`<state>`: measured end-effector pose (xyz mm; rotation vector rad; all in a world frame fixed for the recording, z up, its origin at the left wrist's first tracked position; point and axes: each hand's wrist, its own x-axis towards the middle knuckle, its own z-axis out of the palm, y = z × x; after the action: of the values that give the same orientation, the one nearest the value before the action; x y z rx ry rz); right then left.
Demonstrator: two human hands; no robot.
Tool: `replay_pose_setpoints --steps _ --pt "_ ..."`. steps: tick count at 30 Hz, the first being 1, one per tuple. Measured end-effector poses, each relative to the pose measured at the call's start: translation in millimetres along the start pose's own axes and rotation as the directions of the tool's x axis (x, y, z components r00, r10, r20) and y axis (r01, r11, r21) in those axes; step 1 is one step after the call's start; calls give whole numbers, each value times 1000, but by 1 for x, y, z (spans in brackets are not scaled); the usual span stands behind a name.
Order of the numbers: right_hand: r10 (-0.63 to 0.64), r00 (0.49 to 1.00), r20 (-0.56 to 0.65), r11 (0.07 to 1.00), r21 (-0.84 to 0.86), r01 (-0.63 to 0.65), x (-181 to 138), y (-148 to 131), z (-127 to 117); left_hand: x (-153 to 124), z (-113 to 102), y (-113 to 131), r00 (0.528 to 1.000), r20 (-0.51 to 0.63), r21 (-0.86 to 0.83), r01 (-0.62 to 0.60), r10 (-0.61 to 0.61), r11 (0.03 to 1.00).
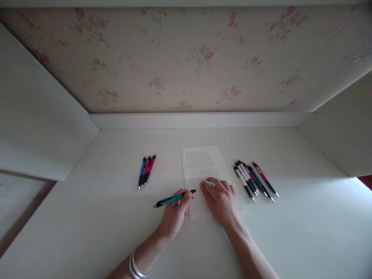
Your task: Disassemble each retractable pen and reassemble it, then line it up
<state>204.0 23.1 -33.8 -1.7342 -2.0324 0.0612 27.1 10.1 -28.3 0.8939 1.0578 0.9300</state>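
Observation:
My left hand (176,209) is closed around a teal pen (171,200) with black ends. The pen slants over the left edge of a written sheet of paper (200,211), its dark front end pointing right. Several lines of handwriting cover the upper part of the sheet, and punched holes run down its left side. On the sheet's right side lies my right hand (222,201), fingers curled together. A small whitish thing (211,183) shows between its thumb and fingers; its kind is mostly hidden. A small dark tip shows beside the fingertips.
Left of the sheet lie a blue pen (142,172) and two pink pens (150,170). Several pens lie on the right, among them white pens (243,176), a purple pen (254,176) and a red pen (263,176). White panels and a floral wall (186,62) enclose the white desk (116,232).

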Motion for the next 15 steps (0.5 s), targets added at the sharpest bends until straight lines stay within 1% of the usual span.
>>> replay_pose_setpoints --steps 4,6,7,8,9,10,11,12,13,15 --pt "24 998 -51 996 82 -20 -1 0 -1 -1 0 1 1000 -13 90 1 0 996" --pt "69 994 -87 977 209 -49 -1 -2 -4 -2 0 2 1000 -18 111 6 -4 994" --pt "111 990 -86 947 310 -80 -2 -4 -6 -3 1 2 1000 -18 123 7 -5 992" --pt "161 985 -56 896 427 -122 -2 -7 -8 -3 1 3 1000 -18 136 8 -5 991" --pt "201 980 3 822 543 -170 -2 -11 -10 -4 1 4 1000 -15 149 12 -10 989" --pt "214 973 83 736 642 -216 -3 -14 -13 -5 2 4 1000 -8 162 17 -16 987" --pt "191 968 164 653 715 -250 -3 -17 -15 -6 3 5 1000 3 176 20 -21 984" --pt "141 964 227 588 763 -266 -3 -20 -17 -7 3 7 1000 16 189 17 -20 982" --pt "83 962 260 545 797 -262 -2 -22 -18 -8 4 8 1000 26 203 5 -10 979" --pt "3 966 257 507 833 -223 -2 -24 -19 -10 5 9 998 44 253 -48 38 966"
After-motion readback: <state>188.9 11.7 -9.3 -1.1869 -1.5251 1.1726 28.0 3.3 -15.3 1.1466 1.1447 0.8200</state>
